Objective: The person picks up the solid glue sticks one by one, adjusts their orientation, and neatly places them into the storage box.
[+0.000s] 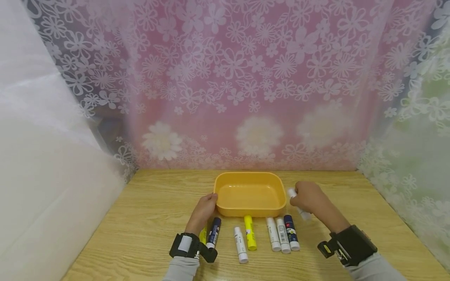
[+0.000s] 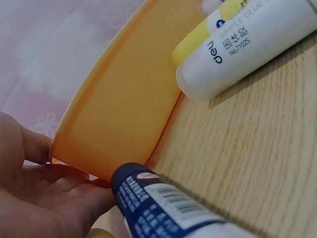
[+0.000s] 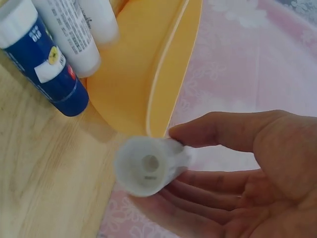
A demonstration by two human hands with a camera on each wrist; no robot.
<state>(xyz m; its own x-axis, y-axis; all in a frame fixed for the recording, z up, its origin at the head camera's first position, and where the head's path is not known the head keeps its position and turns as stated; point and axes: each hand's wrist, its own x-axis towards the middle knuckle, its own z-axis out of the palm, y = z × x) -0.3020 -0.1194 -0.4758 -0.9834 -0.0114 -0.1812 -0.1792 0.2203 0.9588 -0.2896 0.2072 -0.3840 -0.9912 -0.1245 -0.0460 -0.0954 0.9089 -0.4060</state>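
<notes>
A yellow plastic box (image 1: pixel 250 213) stands toward the back of the table, and my left hand (image 1: pixel 202 212) grips its left wall at the rim. In the left wrist view the thumb and fingers (image 2: pixel 37 146) pinch that edge. My right hand (image 1: pixel 312 198) holds a white glue stick (image 3: pixel 143 166) just right of the box, its hollow base toward the right wrist camera. Next to my left hand lie a dark blue glue stick (image 1: pixel 214 232) and a yellow one (image 1: pixel 203 235), partly hidden by the wrist.
In front of the box lie a white glue stick (image 1: pixel 240 244), a yellow glue stick (image 1: pixel 250 233), two more white ones and a blue-capped glue stick (image 1: pixel 291 232). The wooden table (image 1: pixel 154 207) meets a flowered pink curtain (image 1: pixel 246 97) behind, with pale sheets at both sides.
</notes>
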